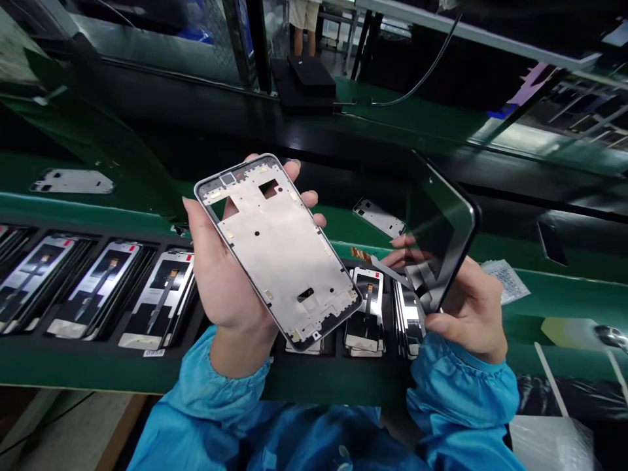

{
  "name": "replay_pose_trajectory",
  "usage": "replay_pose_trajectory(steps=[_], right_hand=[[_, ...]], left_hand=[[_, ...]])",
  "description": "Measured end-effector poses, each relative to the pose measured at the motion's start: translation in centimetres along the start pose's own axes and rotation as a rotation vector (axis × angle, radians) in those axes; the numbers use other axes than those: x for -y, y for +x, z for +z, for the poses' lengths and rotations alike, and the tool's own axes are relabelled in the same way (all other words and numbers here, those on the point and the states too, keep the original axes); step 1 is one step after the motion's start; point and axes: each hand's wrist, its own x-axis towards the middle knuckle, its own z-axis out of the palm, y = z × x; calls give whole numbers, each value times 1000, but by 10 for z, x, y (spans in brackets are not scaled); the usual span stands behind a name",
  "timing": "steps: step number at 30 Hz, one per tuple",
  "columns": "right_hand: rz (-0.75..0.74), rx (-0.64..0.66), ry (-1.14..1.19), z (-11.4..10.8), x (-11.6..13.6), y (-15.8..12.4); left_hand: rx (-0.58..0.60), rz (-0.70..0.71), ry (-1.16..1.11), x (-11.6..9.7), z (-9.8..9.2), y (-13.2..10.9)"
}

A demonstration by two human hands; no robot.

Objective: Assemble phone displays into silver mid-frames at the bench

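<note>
My left hand [220, 281] is closed around a phone frame [279, 242], a pale metal plate with a dark rim and several cut-outs, tilted with its broad face towards me. On the right, my right hand [475, 314] grips a phone screen [441, 235] by its lower edge. The screen stands nearly on edge, its dark glossy face turned to the left, and an orange-tipped ribbon cable [375, 260] sticks out beside it. The two parts are apart. Below them lie stacked screen panels [366, 307], partly hidden by my hands and the frame.
More stacks of screen panels [161, 294] line a dark tray on the left. Loose phone frames lie at the far left [73, 181] and in the middle [380, 218]. Bubble wrap [507, 280] is at right. A black box [311, 75] stands at the back; a person's legs [304, 39] show beyond.
</note>
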Motion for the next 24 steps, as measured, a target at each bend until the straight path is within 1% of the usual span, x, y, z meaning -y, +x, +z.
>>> replay_pose_trajectory(steps=[3, 5, 8, 15, 20, 24], right_hand=[[-36, 68, -56, -4, 1, 0], [-45, 108, -91, -6, 3, 0], [-73, 141, -119, -6, 6, 0], [-102, 182, -211, 0, 12, 3], [-104, 201, -288, 2, 11, 4], [-97, 208, -292, 5, 9, 3]], left_hand=[[-20, 3, 18, 1, 0, 1], [-10, -9, 27, 3, -2, 2], [-22, -14, 31, 4, -4, 4], [-100, 14, 43, 5, 1, 5], [-82, 81, 56, 5, 3, 1], [-91, 127, 80, 7, 9, -2]])
